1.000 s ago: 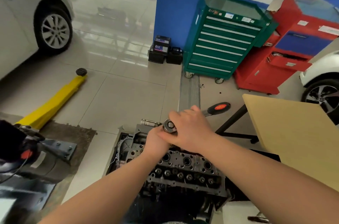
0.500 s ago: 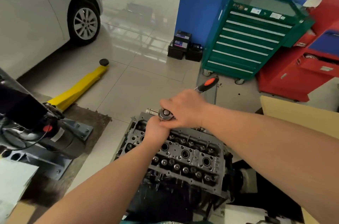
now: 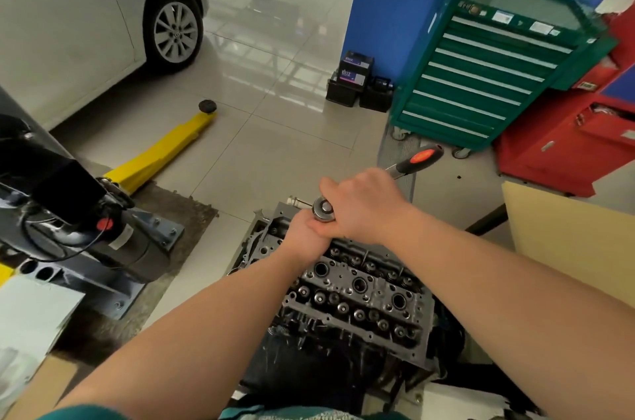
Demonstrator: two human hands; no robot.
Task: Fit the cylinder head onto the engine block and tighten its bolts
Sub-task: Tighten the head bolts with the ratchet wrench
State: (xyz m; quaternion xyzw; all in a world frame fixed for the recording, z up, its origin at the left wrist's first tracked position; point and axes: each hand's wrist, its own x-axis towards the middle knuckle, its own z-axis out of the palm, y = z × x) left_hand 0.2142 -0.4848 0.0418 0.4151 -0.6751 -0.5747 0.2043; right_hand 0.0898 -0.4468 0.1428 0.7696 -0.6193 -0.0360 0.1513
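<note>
Item: cylinder head (image 3: 357, 296), already seated on the engine block (image 3: 309, 368), near centre of the floor, valve gear exposed, no cover fitted. Tool: ratchet wrench (image 3: 324, 208) set at the head's far end, handle running far-right; right hand (image 3: 364, 205) curled round the handle beside the ratchet head, left hand (image 3: 305, 230) below it, apparently gripping the socket shaft, fingers hidden. Status, as judged: fitting done, bolt tightening under way, the number of bolts left unclear.

Soft hazy daylight, glossy floor (image 3: 275, 41) glare
</note>
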